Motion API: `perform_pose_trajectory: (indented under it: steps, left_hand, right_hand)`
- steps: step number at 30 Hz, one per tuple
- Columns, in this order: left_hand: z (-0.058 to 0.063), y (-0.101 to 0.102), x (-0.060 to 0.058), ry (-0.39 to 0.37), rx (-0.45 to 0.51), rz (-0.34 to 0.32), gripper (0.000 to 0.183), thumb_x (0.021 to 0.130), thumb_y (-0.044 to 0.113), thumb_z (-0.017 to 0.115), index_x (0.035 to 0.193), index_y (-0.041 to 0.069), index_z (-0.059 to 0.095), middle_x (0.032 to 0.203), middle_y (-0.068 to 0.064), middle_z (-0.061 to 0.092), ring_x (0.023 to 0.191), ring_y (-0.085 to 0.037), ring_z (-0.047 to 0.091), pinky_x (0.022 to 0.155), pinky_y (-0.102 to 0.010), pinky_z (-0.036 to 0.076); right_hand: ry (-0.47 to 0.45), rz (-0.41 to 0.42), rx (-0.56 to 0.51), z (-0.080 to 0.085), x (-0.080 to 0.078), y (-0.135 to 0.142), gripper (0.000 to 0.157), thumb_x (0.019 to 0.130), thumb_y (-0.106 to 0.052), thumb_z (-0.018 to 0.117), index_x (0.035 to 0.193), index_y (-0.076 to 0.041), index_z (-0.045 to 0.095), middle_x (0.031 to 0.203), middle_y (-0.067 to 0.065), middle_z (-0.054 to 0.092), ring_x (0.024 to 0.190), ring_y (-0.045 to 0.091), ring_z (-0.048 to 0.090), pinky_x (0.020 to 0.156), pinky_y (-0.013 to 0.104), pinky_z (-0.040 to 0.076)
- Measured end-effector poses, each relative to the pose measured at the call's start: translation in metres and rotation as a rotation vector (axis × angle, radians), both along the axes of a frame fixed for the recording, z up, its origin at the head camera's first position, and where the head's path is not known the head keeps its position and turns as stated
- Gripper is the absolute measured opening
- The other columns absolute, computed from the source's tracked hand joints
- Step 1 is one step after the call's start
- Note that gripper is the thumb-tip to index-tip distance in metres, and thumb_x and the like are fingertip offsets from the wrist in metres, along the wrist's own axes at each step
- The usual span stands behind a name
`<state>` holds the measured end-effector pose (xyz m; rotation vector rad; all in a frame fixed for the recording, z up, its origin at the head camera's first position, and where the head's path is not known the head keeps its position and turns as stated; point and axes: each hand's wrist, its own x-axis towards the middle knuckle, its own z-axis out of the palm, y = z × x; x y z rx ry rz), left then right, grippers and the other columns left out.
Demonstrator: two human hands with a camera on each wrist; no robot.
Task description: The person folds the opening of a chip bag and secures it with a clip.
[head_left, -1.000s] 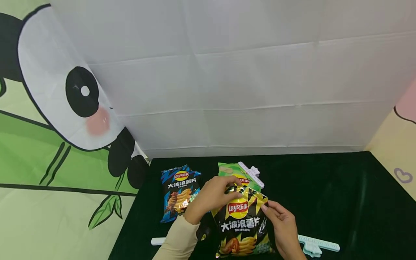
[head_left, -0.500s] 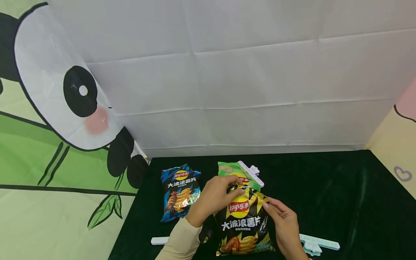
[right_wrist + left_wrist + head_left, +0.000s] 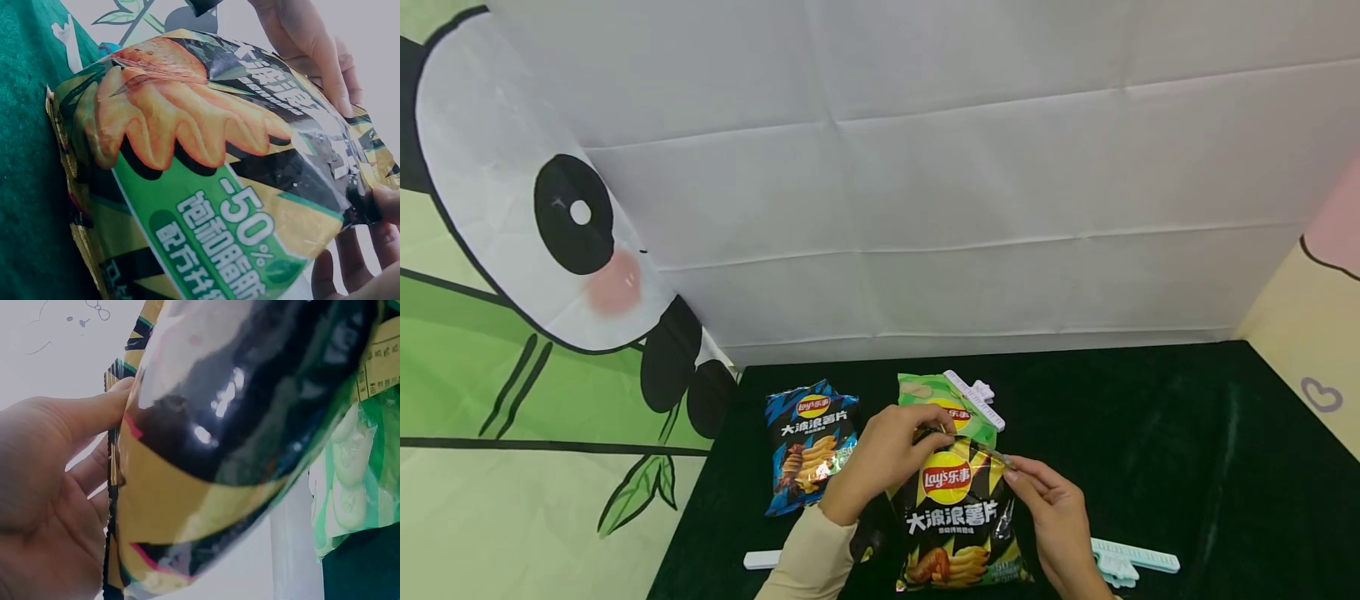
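In the head view, a black and yellow chip bag (image 3: 955, 533) stands nearly upright at the front of the table, its printed front toward me. My left hand (image 3: 891, 454) pinches its top edge at the left, and my right hand (image 3: 1052, 512) pinches the top right corner between thumb and fingers. The left wrist view has the left thumb (image 3: 103, 409) pressed on the bag's crimped edge, fingers behind. From the right wrist, the bag's front (image 3: 181, 131) fills the middle, with right fingers at its corner. Behind it lies a green chip bag (image 3: 928, 392), partly hidden.
A lilac clip (image 3: 973, 400) sits across the green bag's top corner. To the left lies a blue chip bag (image 3: 811, 450). A white bar-shaped piece (image 3: 762, 560) shows beside the left sleeve, and a mint sealing clip (image 3: 1131, 557) lies right of the right hand.
The black bag's top edge has tipped back between the hands, so less of its yellow top band shows. Both hands keep their pinch. The head view has shifted slightly.
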<state>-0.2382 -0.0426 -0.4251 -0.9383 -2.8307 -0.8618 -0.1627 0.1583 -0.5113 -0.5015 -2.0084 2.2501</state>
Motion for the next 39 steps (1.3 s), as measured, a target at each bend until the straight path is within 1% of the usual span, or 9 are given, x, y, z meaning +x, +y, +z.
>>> perform_pose_trajectory:
  steps: [6,14,18,21,26,29,32,36,39]
  left_hand:
    - [0.002,-0.006,0.001,-0.022,0.026,-0.061,0.013,0.095,0.033,0.055,0.102,0.037,0.066,0.108,0.015,0.068,0.095,-0.003,0.061,0.086,-0.029,0.051]
    - [0.004,-0.013,0.002,-0.030,0.062,-0.127,0.019,0.097,0.025,0.053,0.100,0.035,0.070,0.105,0.015,0.070,0.088,0.000,0.059,0.078,-0.020,0.049]
    - [0.004,-0.007,0.004,-0.068,0.024,-0.115,0.020,0.097,0.028,0.051,0.098,0.038,0.069,0.084,0.014,0.066,0.061,0.000,0.048,0.056,-0.017,0.039]
    - [0.005,-0.001,0.005,-0.095,-0.005,-0.096,0.014,0.094,0.037,0.053,0.095,0.039,0.067,0.078,0.016,0.063,0.055,-0.003,0.042,0.051,-0.018,0.035]
    - [0.003,0.005,0.006,-0.065,-0.029,-0.044,0.017,0.089,0.052,0.058,0.091,0.035,0.061,0.095,0.015,0.070,0.069,0.000,0.053,0.062,-0.018,0.042]
    - [0.001,0.006,0.007,-0.068,-0.072,0.000,0.021,0.086,0.051,0.061,0.095,0.033,0.059,0.081,0.008,0.068,0.066,-0.002,0.051,0.059,-0.018,0.040]
    - [0.000,0.005,0.008,-0.084,-0.125,0.029,0.024,0.085,0.052,0.063,0.099,0.032,0.063,0.077,0.007,0.066,0.063,-0.003,0.048,0.057,-0.018,0.037]
    - [0.001,0.005,0.011,-0.071,-0.154,0.022,0.024,0.086,0.051,0.062,0.099,0.031,0.068,0.095,0.010,0.070,0.075,-0.001,0.055,0.066,-0.018,0.044]
    - [0.002,0.005,0.012,-0.049,-0.155,0.022,0.022,0.086,0.050,0.062,0.097,0.031,0.068,0.098,0.009,0.071,0.077,-0.002,0.056,0.068,-0.019,0.045]
  right_hand:
    - [0.022,0.032,0.007,-0.001,-0.003,0.003,0.031,0.091,-0.020,0.063,0.118,-0.005,0.064,0.113,-0.005,0.070,0.106,0.003,0.063,0.088,0.019,0.051]
    - [0.049,0.077,-0.011,-0.003,-0.001,0.008,0.031,0.090,-0.019,0.064,0.113,0.002,0.064,0.101,-0.007,0.073,0.102,0.006,0.065,0.086,0.022,0.051]
    - [0.065,0.059,-0.029,-0.003,0.005,0.012,0.032,0.090,-0.015,0.064,0.112,0.007,0.062,0.097,-0.007,0.073,0.098,0.005,0.065,0.084,0.020,0.050]
    - [0.083,0.075,-0.032,-0.003,0.007,0.013,0.032,0.091,-0.016,0.062,0.113,0.007,0.062,0.099,-0.007,0.072,0.099,0.005,0.064,0.085,0.019,0.050]
    - [0.087,0.102,0.001,-0.001,0.007,0.013,0.031,0.093,-0.018,0.059,0.114,0.004,0.064,0.104,-0.007,0.071,0.103,0.005,0.062,0.087,0.018,0.048]
    - [0.097,0.104,0.018,-0.002,0.009,0.014,0.030,0.093,-0.016,0.059,0.114,0.005,0.063,0.103,-0.006,0.072,0.102,0.005,0.063,0.086,0.018,0.048]
    - [0.127,0.129,0.020,-0.004,0.012,0.016,0.030,0.093,-0.015,0.059,0.114,0.006,0.062,0.103,-0.006,0.072,0.101,0.005,0.065,0.086,0.019,0.049]
    - [0.226,0.193,-0.016,-0.006,0.014,0.021,0.029,0.094,-0.009,0.054,0.114,0.011,0.059,0.105,-0.005,0.072,0.102,0.006,0.065,0.086,0.020,0.050]
    - [0.315,0.258,-0.059,-0.007,0.015,0.025,0.029,0.096,-0.004,0.048,0.116,0.016,0.055,0.110,-0.003,0.070,0.106,0.008,0.064,0.089,0.019,0.049]
